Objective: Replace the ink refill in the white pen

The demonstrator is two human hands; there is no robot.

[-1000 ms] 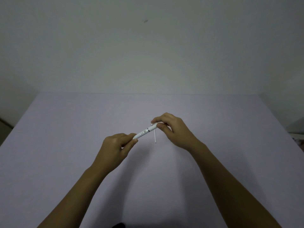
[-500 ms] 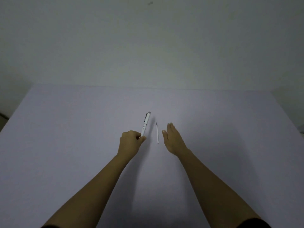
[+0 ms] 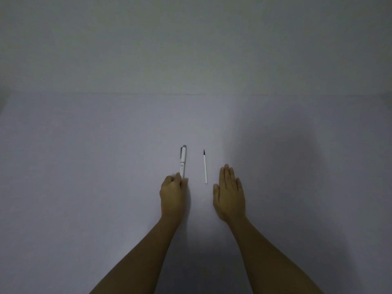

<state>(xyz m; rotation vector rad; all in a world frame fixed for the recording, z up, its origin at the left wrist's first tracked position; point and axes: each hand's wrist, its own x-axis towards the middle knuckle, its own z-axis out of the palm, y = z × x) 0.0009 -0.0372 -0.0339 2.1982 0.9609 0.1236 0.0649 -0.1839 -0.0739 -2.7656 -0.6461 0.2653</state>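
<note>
Two bare forearms enter from the bottom edge of the frame and run up toward its centre over a pale grey-lilac table (image 3: 84, 166). Left hand (image 3: 172, 194), lower centre: curled into a loose fist, fingers and thumb pinched on the near end of the white pen (image 3: 183, 161). Right hand (image 3: 229, 195), lower centre, to the right of the left hand: laid flat, palm down, fingers straight and pressed together, thumb slightly out; it holds nothing and touches neither pen nor refill. White pen: at the centre of the frame, its length pointing away from the viewer, almost vertical in the picture; grey cap end and clip at the far tip, a small mark on the barrel, the near tip hidden in the left hand's grip; whether the barrel rests on the table or is held just above it cannot be told. Ink refill (image 3: 205, 167): a thin white stick with a dark tip at its far end, lying loose on the table just right of the pen and roughly parallel to it, between the two hands. Plain grey wall (image 3: 191, 43): fills the upper part of the frame beyond the table's far edge.
</note>
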